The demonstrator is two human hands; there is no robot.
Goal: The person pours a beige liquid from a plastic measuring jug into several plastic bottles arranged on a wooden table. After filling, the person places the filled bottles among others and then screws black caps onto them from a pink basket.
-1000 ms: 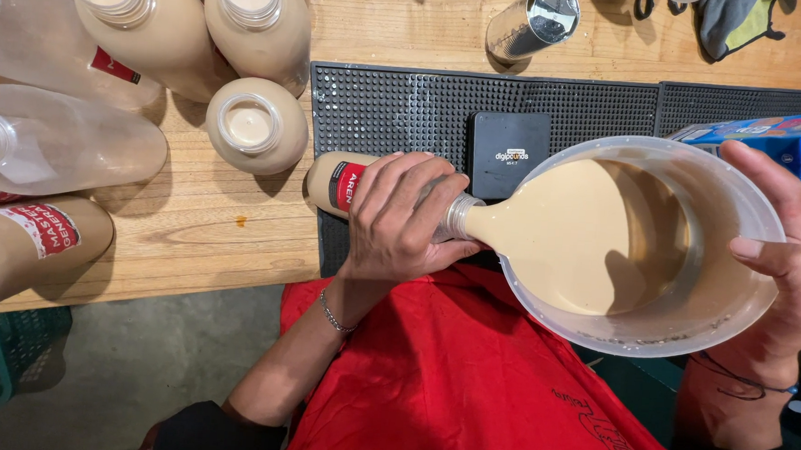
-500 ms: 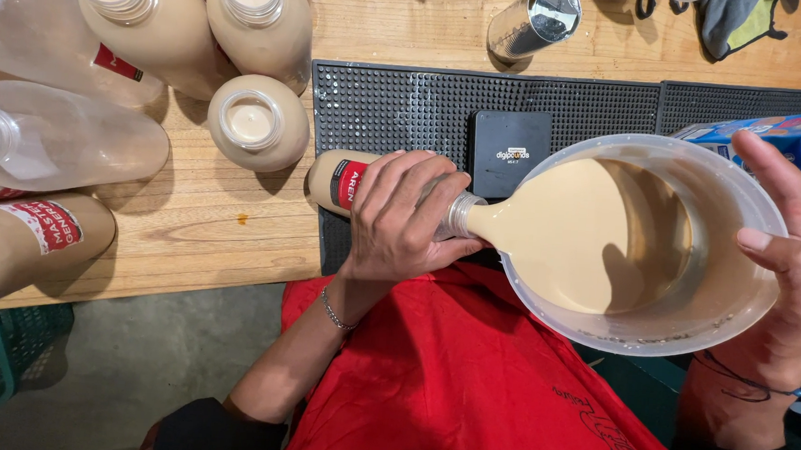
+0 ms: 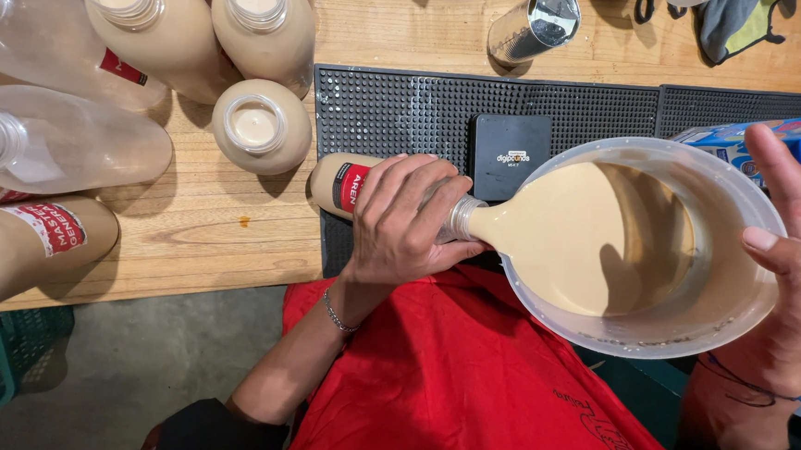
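Observation:
My left hand (image 3: 407,218) grips a plastic bottle (image 3: 340,183) with a red label, partly filled with beige liquid, on the black rubber mat (image 3: 398,114). My right hand (image 3: 791,286) holds a clear round plastic tub (image 3: 720,300) tilted toward the bottle. Beige liquid (image 3: 585,236) runs from the tub's rim into the bottle's mouth. My fingers hide the bottle's shoulder and neck.
Several bottles stand at the left on the wooden bench (image 3: 187,230): filled ones (image 3: 258,124) with open mouths and empty clear ones (image 3: 63,139). A black scale (image 3: 509,153) lies on the mat. A metal cup (image 3: 533,25) stands behind, a blue carton (image 3: 795,138) at right.
The tub has tipped slightly and the liquid has spread a little toward its pouring rim. Both hands stay where they were.

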